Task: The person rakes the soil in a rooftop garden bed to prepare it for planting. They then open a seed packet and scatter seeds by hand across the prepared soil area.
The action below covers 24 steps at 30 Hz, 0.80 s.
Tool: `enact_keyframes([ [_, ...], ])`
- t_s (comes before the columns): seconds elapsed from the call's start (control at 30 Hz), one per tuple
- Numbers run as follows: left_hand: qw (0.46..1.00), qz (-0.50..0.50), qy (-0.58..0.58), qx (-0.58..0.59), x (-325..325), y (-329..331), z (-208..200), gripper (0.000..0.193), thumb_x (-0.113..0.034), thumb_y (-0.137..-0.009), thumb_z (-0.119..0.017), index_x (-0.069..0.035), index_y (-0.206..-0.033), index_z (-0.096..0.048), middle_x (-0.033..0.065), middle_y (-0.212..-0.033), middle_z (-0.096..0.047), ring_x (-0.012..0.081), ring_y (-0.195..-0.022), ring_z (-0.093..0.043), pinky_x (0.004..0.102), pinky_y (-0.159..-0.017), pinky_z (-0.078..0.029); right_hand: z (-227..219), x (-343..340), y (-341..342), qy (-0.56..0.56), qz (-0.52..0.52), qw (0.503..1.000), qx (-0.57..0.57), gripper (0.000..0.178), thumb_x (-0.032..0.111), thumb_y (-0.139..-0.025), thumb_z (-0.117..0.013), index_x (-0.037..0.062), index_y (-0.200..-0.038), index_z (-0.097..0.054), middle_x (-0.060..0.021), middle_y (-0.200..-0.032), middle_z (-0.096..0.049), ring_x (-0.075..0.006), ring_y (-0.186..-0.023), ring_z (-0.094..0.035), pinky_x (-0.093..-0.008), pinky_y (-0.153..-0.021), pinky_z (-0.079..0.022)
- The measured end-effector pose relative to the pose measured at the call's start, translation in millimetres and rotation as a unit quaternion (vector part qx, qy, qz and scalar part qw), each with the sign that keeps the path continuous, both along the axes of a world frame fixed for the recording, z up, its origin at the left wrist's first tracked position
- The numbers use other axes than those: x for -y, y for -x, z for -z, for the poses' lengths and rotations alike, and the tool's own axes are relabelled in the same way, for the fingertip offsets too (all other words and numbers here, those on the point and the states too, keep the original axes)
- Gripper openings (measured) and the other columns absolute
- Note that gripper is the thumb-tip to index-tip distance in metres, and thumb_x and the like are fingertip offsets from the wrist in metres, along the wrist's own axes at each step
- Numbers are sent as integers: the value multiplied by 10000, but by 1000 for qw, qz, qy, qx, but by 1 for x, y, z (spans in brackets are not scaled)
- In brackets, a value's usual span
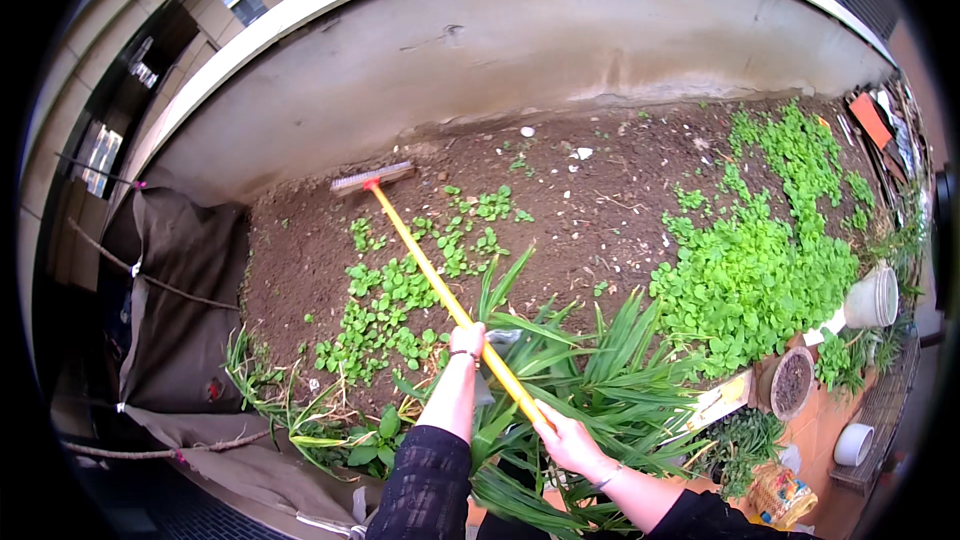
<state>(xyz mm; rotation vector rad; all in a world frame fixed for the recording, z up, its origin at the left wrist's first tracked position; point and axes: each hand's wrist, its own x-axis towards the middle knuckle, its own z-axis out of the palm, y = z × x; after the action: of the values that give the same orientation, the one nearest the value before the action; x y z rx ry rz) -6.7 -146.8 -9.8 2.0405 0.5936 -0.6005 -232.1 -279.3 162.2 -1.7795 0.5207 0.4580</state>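
Observation:
My left hand (467, 340) is wrapped round the yellow pole of a long-handled push broom (425, 265). Lower on the same pole, my right hand (572, 442) grips near its end. The pole slants away to the far left, where a red joint (372, 184) meets the wide bar-shaped head (385, 176). That head rests on or just over the brown soil (300, 250) close to the wall; contact cannot be made out. Small leafy seedlings (385, 290) grow beside the pole, and long strap-leaved plants (560, 350) spread around my hands.
A grey wall (520, 35) curves along the back. Dark cloth (185, 280) tied to sticks borders the left. Dense green plants (750, 270) fill the right. A round clay pot (790, 385), a whitish bucket (872, 298) and a white pot (853, 444) stand at the right edge.

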Motion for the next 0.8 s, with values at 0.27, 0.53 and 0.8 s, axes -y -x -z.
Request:
enact_keyframes([
  [0.27, 992, 50, 112, -6, 45, 70, -39, 204, -150, -714, -556, 52, -728, -532, 102, -602, -564, 181, -507, -547, 285, -490, -451, -14, 30, 75, -6, 42, 999, 5, 443, 264, -866, -508, 128, -1276, -407, -195, -616, -566, -335, -516, -569, -384, -511, -463],
  [0.53, 960, 151, 226, -63, 145, 152, -95, 212, -182, -781, -560, 25, -733, -563, 74, -624, -574, 150, -537, -534, 276, -523, -436, -102, 93, 150, 59, 91, 994, -25, 444, 209, -855, -536, 89, -1268, -425, -151, -741, -613, -208, -576, -586, -298, -575, -467],
  [0.8, 913, 265, 277, -142, 260, 239, -121, 194, -189, -801, -532, 4, -784, -541, 52, -688, -559, 137, -614, -528, 267, -578, -429, -154, 142, 231, 143, 162, 976, 12, 461, 176, -847, -538, 34, -1266, -411, -182, -849, -620, -218, -637, -602, -308, -618, -475],
])
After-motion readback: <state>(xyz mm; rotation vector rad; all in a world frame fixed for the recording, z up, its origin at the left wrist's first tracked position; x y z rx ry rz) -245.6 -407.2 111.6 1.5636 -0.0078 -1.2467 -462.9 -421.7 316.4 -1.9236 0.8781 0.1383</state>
